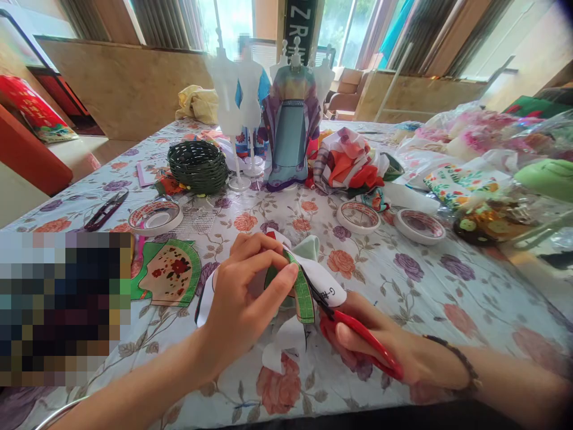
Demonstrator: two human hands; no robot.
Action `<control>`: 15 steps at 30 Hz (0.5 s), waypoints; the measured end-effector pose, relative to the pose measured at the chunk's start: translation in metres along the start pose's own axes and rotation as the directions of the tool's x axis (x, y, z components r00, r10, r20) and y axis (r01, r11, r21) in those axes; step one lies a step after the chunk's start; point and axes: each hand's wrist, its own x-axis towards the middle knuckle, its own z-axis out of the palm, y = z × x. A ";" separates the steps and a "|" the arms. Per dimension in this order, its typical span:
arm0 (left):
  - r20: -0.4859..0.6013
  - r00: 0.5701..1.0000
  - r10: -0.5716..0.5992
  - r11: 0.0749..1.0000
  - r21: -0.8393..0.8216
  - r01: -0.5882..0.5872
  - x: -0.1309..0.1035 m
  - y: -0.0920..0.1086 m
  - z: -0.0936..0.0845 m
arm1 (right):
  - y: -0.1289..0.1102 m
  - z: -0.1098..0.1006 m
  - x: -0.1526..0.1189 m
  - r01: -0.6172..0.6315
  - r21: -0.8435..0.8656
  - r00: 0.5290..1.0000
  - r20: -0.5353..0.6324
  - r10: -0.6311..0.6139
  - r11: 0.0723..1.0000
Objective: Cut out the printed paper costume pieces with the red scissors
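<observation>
Flowered cloth (pixel 331 397) spreads wide; the left hand (pixel 250 280) pinches a green strip (pixel 306 306), the right hand (pixel 398 343) grips red scissors (pixel 371 340); short snips should keep the edge smooth.

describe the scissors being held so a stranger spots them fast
Look over the flowered tablecloth to the right hand, with a dark bracelet at its wrist. It grips the scissors, whose bright red handles set them apart from the dark snips lying at left.
</observation>
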 end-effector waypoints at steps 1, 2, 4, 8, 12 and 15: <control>0.002 1.000 -0.006 1.000 -0.005 0.006 0.000 0.000 0.000 | -0.001 0.000 0.000 -0.004 -0.009 1.000 0.002 0.004 1.000; 0.006 1.000 -0.006 1.000 -0.005 0.006 0.000 -0.001 0.001 | -0.001 0.000 0.000 -0.004 -0.017 1.000 0.004 0.004 1.000; 0.006 1.000 0.002 1.000 0.003 -0.002 -0.001 -0.002 0.002 | -0.002 0.001 0.000 0.005 -0.032 1.000 0.009 -0.004 0.999; -0.036 0.999 0.019 1.000 0.017 -0.018 -0.002 -0.002 0.003 | -0.001 0.000 0.001 0.064 -0.059 0.998 0.015 -0.063 0.996; -0.059 0.998 0.029 0.999 0.022 -0.028 -0.002 -0.003 0.003 | -0.007 -0.002 0.002 0.094 -0.061 0.994 0.058 -0.090 0.994; -0.071 0.997 0.040 0.999 0.024 -0.038 -0.002 -0.003 0.003 | -0.011 -0.002 0.002 0.094 -0.033 0.993 0.072 -0.092 0.995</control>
